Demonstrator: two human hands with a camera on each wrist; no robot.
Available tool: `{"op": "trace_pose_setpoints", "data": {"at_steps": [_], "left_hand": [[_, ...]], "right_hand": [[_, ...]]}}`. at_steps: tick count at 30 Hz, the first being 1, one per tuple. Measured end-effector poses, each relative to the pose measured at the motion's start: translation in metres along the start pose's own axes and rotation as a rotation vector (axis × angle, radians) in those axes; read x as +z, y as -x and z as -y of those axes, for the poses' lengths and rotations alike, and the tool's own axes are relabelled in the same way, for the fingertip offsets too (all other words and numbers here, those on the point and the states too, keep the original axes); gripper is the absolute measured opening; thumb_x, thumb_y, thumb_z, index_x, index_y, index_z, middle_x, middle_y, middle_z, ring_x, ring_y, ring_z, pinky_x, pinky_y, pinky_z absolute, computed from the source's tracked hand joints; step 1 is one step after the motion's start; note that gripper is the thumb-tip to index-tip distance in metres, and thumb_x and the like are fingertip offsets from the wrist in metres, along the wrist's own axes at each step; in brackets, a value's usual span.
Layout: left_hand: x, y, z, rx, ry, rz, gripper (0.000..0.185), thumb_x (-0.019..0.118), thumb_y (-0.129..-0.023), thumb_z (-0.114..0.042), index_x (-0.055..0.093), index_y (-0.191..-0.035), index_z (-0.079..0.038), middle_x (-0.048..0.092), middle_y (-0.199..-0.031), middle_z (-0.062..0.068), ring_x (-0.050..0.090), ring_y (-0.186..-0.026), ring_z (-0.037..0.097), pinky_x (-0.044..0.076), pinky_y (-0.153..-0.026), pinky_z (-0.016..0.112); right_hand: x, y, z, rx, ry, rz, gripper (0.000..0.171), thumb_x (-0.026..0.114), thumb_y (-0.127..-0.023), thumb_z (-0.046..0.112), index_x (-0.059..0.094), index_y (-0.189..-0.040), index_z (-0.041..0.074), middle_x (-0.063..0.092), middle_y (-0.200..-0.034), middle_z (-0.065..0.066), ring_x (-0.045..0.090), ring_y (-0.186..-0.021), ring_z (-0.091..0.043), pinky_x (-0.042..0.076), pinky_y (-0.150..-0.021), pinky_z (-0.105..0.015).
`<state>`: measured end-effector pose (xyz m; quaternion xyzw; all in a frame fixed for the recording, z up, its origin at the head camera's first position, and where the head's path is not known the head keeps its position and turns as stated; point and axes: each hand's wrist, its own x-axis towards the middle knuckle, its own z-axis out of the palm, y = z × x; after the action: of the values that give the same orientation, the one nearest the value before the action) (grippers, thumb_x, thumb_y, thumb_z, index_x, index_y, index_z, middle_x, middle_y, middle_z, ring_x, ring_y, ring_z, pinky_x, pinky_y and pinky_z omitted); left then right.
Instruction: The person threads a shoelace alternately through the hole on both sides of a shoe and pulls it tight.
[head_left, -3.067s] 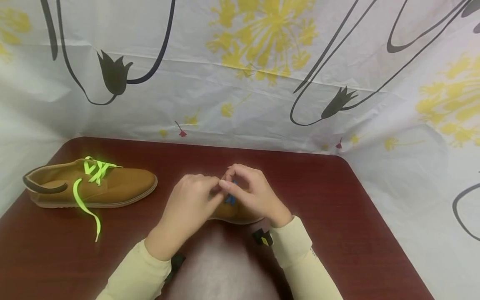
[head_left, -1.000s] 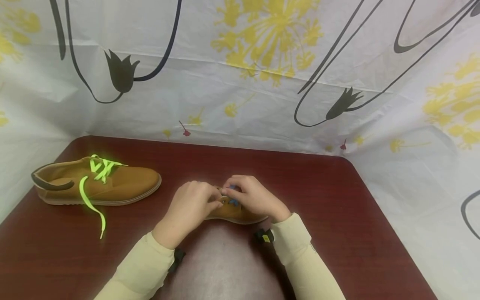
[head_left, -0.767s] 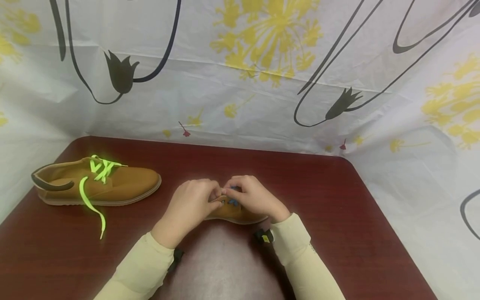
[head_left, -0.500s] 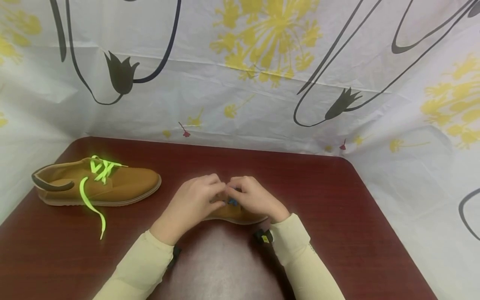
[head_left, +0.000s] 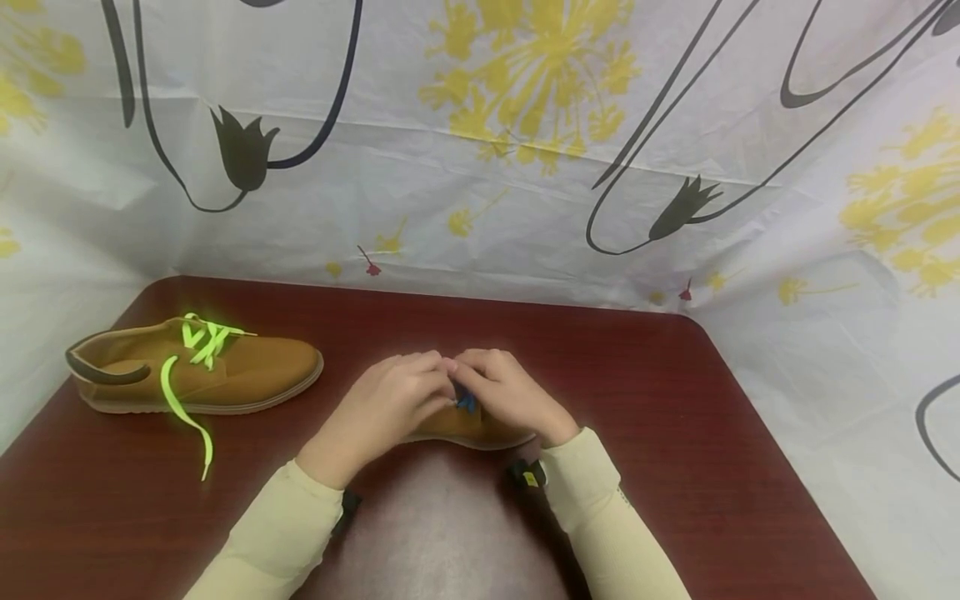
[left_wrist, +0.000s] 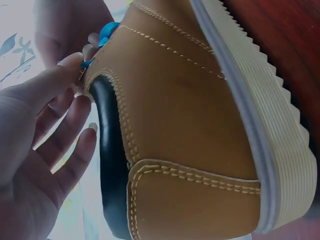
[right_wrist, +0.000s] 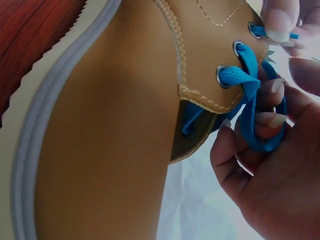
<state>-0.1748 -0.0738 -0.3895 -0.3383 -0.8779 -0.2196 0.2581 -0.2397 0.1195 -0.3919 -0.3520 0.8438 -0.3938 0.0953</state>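
A tan lace-up shoe [head_left: 487, 432] stands mid-table under both hands, its toe to the right. Its blue shoelace [right_wrist: 246, 82] runs through metal eyelets. Beside the ankle opening, my left hand [head_left: 386, 410] pinches the lace's narrow end, which pokes out of the eyelet nearest that opening; the wrist view shows its other fingers [left_wrist: 70, 127] spread loosely. My right hand [head_left: 516, 396] holds a slack loop of the same lace, which hangs about its curled fingers [right_wrist: 272, 122]. In the head view the hands hide most of the shoe's upper and meet at the fingertips.
On the left of the dark red table [head_left: 637, 400] lies a matching tan shoe [head_left: 258, 371] with a neon-yellow lace [head_left: 176, 400], one end trailing onto the tabletop. A patterned white curtain [head_left: 495, 242] borders the table's back and sides.
My left fingers have shifted slightly right and closed up against the right thumb, covering the eyelet area seen a second ago. Both shoes stay in place; the right hand has barely moved.
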Motion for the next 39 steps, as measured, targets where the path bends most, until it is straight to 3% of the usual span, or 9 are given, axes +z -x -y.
{"op": "trace_pose_setpoints", "data": {"at_steps": [4, 11, 14, 19, 23, 27, 30, 39], "left_hand": [[-0.006, -0.001, -0.001, -0.065, 0.053, 0.023, 0.013, 0.085, -0.081, -0.018, 0.072, -0.084, -0.015, 0.063, -0.085, -0.007, 0.060, -0.074, 0.005, 0.052, -0.068, 0.020], [-0.019, -0.003, -0.005, -0.178, 0.085, 0.056, 0.012, 0.082, -0.084, -0.017, 0.072, -0.087, -0.016, 0.061, -0.088, -0.008, 0.054, -0.067, 0.002, 0.048, -0.062, 0.018], [-0.022, -0.003, -0.005, -0.204, 0.079, 0.072, 0.011, 0.082, -0.085, -0.018, 0.071, -0.087, -0.017, 0.060, -0.087, -0.008, 0.053, -0.067, 0.001, 0.048, -0.061, 0.018], [-0.025, -0.003, -0.006, -0.229, 0.085, 0.090, 0.013, 0.082, -0.085, -0.018, 0.069, -0.086, -0.018, 0.059, -0.086, -0.009, 0.050, -0.065, 0.000, 0.045, -0.059, 0.017], [-0.027, -0.002, -0.007, -0.227, 0.083, 0.088, 0.014, 0.082, -0.085, -0.017, 0.069, -0.086, -0.019, 0.059, -0.087, -0.010, 0.049, -0.065, 0.001, 0.045, -0.059, 0.017], [-0.029, -0.001, -0.007, -0.220, 0.089, 0.084, 0.014, 0.082, -0.085, -0.017, 0.068, -0.086, -0.020, 0.058, -0.088, -0.011, 0.049, -0.066, 0.001, 0.045, -0.060, 0.017], [-0.032, -0.001, -0.008, -0.211, 0.098, 0.077, 0.014, 0.082, -0.085, -0.018, 0.068, -0.087, -0.019, 0.058, -0.088, -0.011, 0.049, -0.067, 0.001, 0.045, -0.060, 0.017], [-0.045, -0.001, -0.012, -0.177, 0.092, 0.052, 0.015, 0.082, -0.085, -0.018, 0.067, -0.086, -0.020, 0.058, -0.089, -0.011, 0.052, -0.070, 0.001, 0.047, -0.063, 0.018]], "right_hand": [[-0.001, 0.000, -0.001, -0.016, -0.028, -0.039, 0.033, 0.051, -0.107, 0.033, 0.067, -0.082, 0.018, 0.062, -0.074, 0.005, 0.058, -0.072, -0.011, 0.048, -0.068, -0.024], [-0.008, 0.002, -0.003, -0.041, -0.055, -0.060, 0.023, 0.057, -0.104, 0.027, 0.074, -0.113, 0.014, 0.074, -0.110, -0.001, 0.068, -0.099, -0.009, 0.056, -0.090, -0.029], [-0.015, 0.004, -0.005, -0.030, -0.036, -0.052, 0.024, 0.059, -0.104, 0.027, 0.072, -0.118, 0.012, 0.072, -0.116, -0.002, 0.069, -0.101, -0.011, 0.057, -0.091, -0.031], [-0.034, 0.012, -0.011, 0.071, 0.051, -0.033, 0.014, 0.066, -0.099, 0.030, 0.074, -0.105, 0.020, 0.072, -0.101, 0.004, 0.067, -0.086, -0.012, 0.056, -0.077, -0.029], [-0.042, 0.018, -0.013, 0.130, 0.091, 0.127, 0.012, 0.070, -0.096, 0.033, 0.077, -0.090, 0.024, 0.073, -0.080, 0.004, 0.063, -0.069, -0.013, 0.051, -0.062, -0.026], [-0.036, 0.016, -0.012, 0.100, 0.094, 0.272, 0.015, 0.074, -0.092, 0.037, 0.076, -0.085, 0.023, 0.071, -0.073, 0.006, 0.058, -0.063, -0.006, 0.048, -0.061, -0.022], [-0.030, 0.014, -0.011, 0.094, 0.092, 0.290, 0.018, 0.077, -0.091, 0.035, 0.075, -0.079, 0.021, 0.068, -0.067, 0.005, 0.051, -0.058, -0.003, 0.044, -0.058, -0.020], [-0.028, 0.013, -0.011, 0.115, 0.074, 0.282, 0.017, 0.077, -0.090, 0.028, 0.075, -0.075, 0.020, 0.071, -0.066, 0.003, 0.069, -0.063, -0.015, 0.048, -0.058, -0.021]]}}
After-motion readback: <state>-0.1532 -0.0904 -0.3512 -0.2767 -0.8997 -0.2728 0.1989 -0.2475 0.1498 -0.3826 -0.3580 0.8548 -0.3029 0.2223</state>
